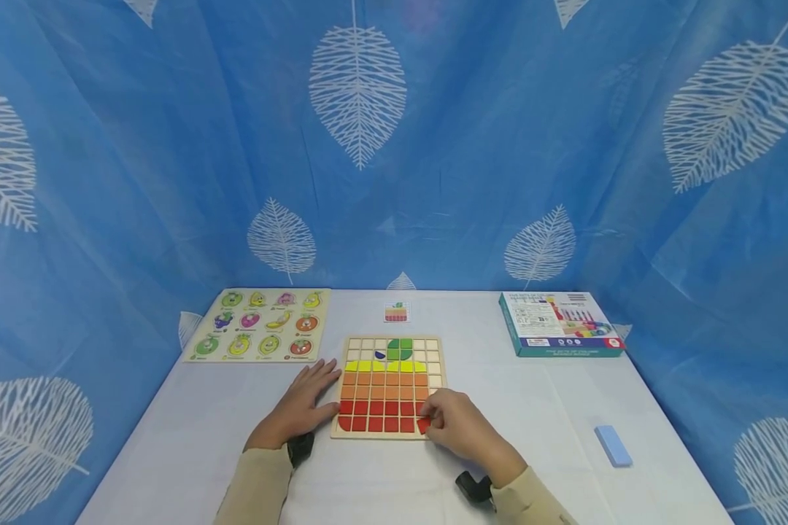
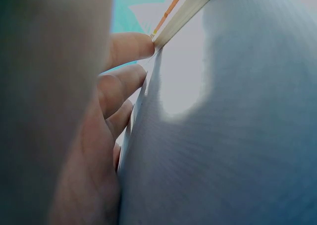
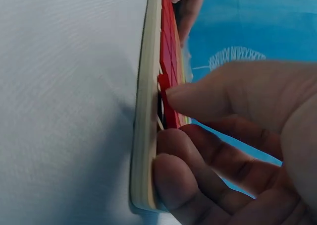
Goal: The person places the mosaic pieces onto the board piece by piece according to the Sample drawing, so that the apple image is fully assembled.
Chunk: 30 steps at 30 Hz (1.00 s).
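A square wooden grid board (image 1: 387, 436) lies in front of me, with rows of yellow, orange and red tiles and a few green pieces and one dark blue piece near its top. My right hand (image 1: 465, 429) pinches a red tile (image 1: 423, 425) at the bottom row's right end. In the right wrist view that tile (image 3: 170, 115) sits tilted at its slot, thumb on its face, other fingertips at the board's edge. My left hand (image 1: 300, 407) rests along the left side, fingers spread and thumb touching the frame. Fingers (image 2: 130, 50) show beside the board's edge in the left wrist view.
Behind the board lies a small picture card (image 1: 397, 312) with a similar pattern. A fruit picture board (image 1: 256, 325) is at the back left, a flat printed box (image 1: 561, 343) at the back right. A light blue block (image 1: 613, 445) lies on the right of the white cloth.
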Motion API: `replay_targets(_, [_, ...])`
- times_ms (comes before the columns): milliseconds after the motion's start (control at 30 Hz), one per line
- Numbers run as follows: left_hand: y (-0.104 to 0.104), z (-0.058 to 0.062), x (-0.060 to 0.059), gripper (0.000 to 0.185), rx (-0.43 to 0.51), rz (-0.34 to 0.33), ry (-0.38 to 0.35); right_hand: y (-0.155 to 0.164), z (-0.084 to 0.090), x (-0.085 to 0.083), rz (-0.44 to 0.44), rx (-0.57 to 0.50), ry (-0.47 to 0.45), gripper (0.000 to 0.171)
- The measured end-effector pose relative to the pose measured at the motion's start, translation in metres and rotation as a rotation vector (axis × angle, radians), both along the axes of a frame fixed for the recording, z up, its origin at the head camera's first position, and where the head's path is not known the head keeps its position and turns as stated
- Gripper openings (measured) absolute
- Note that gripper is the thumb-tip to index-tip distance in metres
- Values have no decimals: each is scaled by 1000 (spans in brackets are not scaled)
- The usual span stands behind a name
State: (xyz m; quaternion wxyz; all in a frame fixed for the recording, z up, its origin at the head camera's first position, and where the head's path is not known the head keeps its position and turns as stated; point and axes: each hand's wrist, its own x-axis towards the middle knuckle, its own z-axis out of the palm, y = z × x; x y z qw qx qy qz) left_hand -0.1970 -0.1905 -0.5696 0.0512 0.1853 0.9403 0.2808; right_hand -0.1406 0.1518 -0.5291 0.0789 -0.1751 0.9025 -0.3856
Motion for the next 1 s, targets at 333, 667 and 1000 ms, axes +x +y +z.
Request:
replay_targets(333, [0, -1, 3, 70, -7, 16, -14, -4, -7, 1, -7, 24, 66, 20])
replay_targets(667, [4, 0, 4, 70, -14, 18, -22, 14, -8, -1, -89, 6, 143, 20])
replay_targets(1000, [6, -5, 3, 69, -9, 17, -26, 44, -13, -3, -262, 60, 172, 16])
